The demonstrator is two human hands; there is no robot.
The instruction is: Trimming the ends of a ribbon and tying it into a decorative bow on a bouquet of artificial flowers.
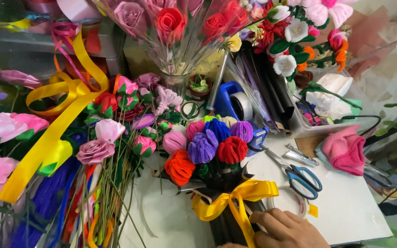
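Right hand [286, 229] rests flat, fingers loose, gripping nothing, on bouquet [212, 151] wrap just below yellow bow [235, 197]. Fuzzy blooms above my fingers look light, crushable; I'd hold the stiff dark stem bundle. Scissors [299, 177] just beyond

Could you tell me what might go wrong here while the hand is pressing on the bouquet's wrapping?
The right hand presses the dark wrap under the yellow bow; it may crush or loosen the bow. The scissors lie close by and could be knocked. The bouquet leans among loose stems, which might snag.
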